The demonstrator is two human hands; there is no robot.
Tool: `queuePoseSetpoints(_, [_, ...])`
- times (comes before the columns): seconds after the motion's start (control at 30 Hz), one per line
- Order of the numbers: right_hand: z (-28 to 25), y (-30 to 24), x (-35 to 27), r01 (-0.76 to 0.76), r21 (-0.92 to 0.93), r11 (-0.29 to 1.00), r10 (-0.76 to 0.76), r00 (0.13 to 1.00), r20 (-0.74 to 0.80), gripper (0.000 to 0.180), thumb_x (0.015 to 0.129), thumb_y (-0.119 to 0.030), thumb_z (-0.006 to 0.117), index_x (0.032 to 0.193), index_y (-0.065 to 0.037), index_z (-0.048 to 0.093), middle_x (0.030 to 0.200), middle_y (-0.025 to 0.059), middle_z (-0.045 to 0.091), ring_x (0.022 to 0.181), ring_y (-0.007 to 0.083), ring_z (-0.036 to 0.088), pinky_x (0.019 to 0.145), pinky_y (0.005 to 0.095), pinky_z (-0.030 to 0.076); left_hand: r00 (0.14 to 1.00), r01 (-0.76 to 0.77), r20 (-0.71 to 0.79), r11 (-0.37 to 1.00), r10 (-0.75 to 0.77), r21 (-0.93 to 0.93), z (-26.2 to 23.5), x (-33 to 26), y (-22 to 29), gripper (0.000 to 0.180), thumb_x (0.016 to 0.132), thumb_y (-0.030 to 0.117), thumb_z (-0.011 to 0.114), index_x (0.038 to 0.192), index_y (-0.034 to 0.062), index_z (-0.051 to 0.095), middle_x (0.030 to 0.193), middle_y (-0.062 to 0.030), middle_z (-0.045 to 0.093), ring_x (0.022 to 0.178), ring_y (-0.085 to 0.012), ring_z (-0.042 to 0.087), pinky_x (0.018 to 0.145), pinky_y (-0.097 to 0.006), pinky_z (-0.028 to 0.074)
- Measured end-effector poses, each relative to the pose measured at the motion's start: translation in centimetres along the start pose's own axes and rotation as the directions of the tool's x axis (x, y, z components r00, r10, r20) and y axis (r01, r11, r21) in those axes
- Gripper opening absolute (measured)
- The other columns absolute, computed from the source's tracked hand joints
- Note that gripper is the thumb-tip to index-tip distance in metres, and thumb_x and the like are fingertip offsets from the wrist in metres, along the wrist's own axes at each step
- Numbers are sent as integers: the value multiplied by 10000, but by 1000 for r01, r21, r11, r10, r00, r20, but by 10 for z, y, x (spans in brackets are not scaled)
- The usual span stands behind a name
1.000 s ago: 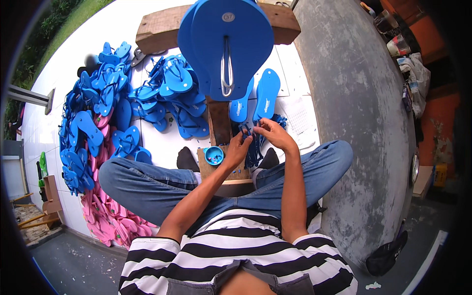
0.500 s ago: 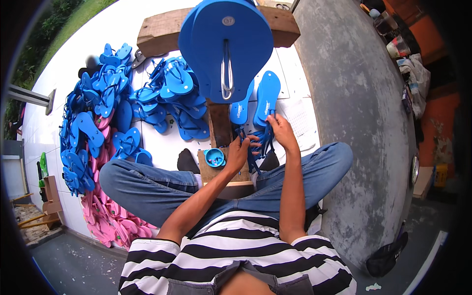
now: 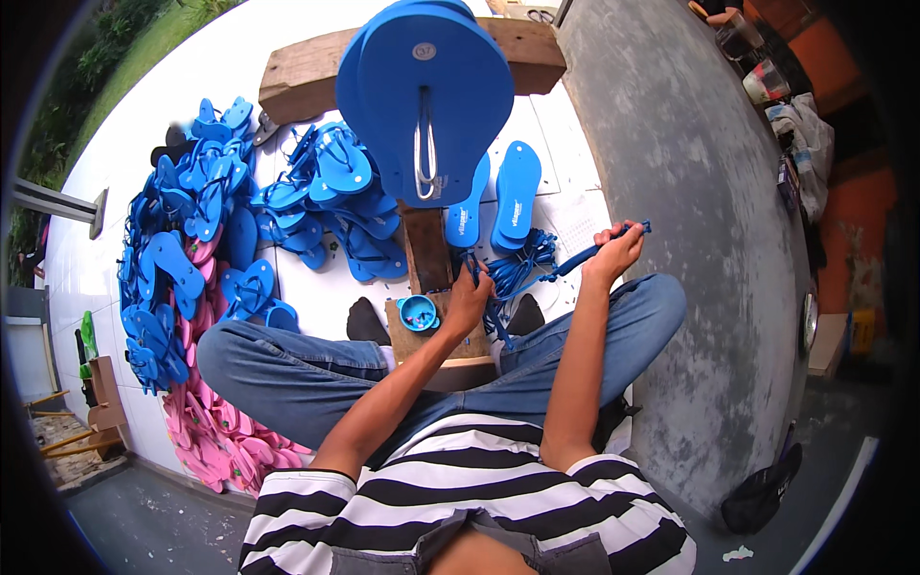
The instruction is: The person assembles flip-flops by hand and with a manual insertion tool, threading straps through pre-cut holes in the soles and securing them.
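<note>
My right hand [image 3: 613, 254] is raised at the right, closed round the end of a blue flip-flop strap [image 3: 578, 260] pulled toward the right. My left hand [image 3: 470, 299] grips darker blue straps beside the wooden post, though its fingertips are partly hidden. Between the hands lies a bundle of blue straps [image 3: 529, 255]. Just behind it are blue flip-flop soles [image 3: 517, 192] on the white floor. Close above, a stack of blue soles [image 3: 436, 115] hangs at the wooden stand, a bent metal wire showing over its front. A small blue bowl [image 3: 418, 323] with little bits sits left of my left hand.
A wooden crossbeam [image 3: 307, 77] and post [image 3: 422, 244] stand before me. Heaps of blue flip-flops [image 3: 216, 182] and pink flip-flops [image 3: 220, 441] lie to the left. A grey concrete ledge [image 3: 671, 240] runs along the right. My crossed legs frame the wooden base.
My right hand has moved right and a little nearer, away from the soles, drawing out a strap. My left hand stays near the post, its fingers now more closed. The strap bundle is more exposed.
</note>
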State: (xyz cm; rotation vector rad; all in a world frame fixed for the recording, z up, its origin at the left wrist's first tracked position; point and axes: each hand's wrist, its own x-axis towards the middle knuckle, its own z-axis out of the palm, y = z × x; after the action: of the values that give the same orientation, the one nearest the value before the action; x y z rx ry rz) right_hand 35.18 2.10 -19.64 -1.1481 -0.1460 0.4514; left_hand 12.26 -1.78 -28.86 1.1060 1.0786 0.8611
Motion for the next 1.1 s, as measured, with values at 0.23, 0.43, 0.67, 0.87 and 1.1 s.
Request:
queuePoseSetpoints(0.23, [-2,-23,0,90,35,995,-78,965,-249,270,1048,-318,408,902,-93,444,656,-13,404,477,68,316,453,246,249,984,109,-103,947,-147,-303,12,-15,10,77,978,130,451,993,59,476,698,-21,477,610,-108,497,541,-329,547])
queuePoseSetpoints(0.43, [-3,-70,31,219,71,973,-205,965,-164,301,1042,-361,422,924,-87,459,685,-5,422,520,76,342,461,243,278,977,83,-152,928,-147,-363,-11,-15,-14,163,1002,177,463,1108,53,458,733,-41,521,670,-141,549,638,-353,557])
queuePoseSetpoints(0.67, [12,-3,-15,-214,-126,969,246,771,588,350,1049,-341,426,1042,-17,559,840,127,679,750,236,678,718,354,551,995,95,-7,982,-95,165,22,-19,-13,531,978,249,590,1388,-22,390,1264,-187,560,1033,-222,613,898,-331,497])
queuePoseSetpoints(0.87, [33,-8,-84,-297,-457,838,544,388,744,424,1062,-337,397,1131,29,600,1089,150,687,954,152,661,875,299,516,965,-263,46,948,259,182,1,-14,84,362,969,222,606,1248,5,528,1055,-154,636,917,-194,644,832,-343,508])
queuePoseSetpoints(1.1, [20,-34,-104,-25,-550,834,535,278,798,400,1047,-348,453,1031,8,633,832,46,641,736,103,595,682,248,478,987,-122,101,992,123,-11,-51,-42,115,206,1003,207,554,1054,9,528,723,-52,599,618,-114,545,562,-288,437])
